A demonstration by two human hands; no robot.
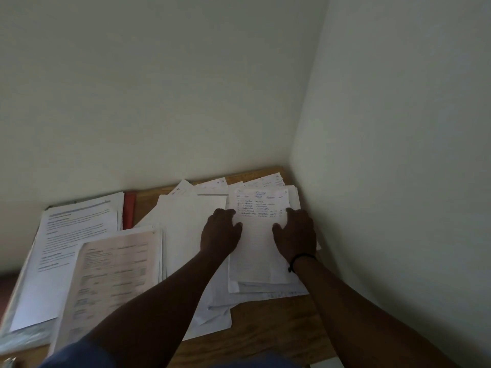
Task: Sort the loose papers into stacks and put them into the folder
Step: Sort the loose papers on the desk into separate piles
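Seemingly mid-sort, a person's left hand [220, 231] and right hand [295, 233] grip the two long edges of a handwritten sheet [261, 235], fingers curled over its sides and thumbs on its face, atop a stack of papers [265, 289] in the far right corner of a wooden table [265, 328]. Left of the hands, well apart from them, a printed form [111, 277] overlaps a typed document [66, 235] lying on what looks like a clear plastic folder [24, 338], with a red folder [129, 211] edge showing near the wall [159, 88]. A black wristband [301, 260] circles the right wrist.
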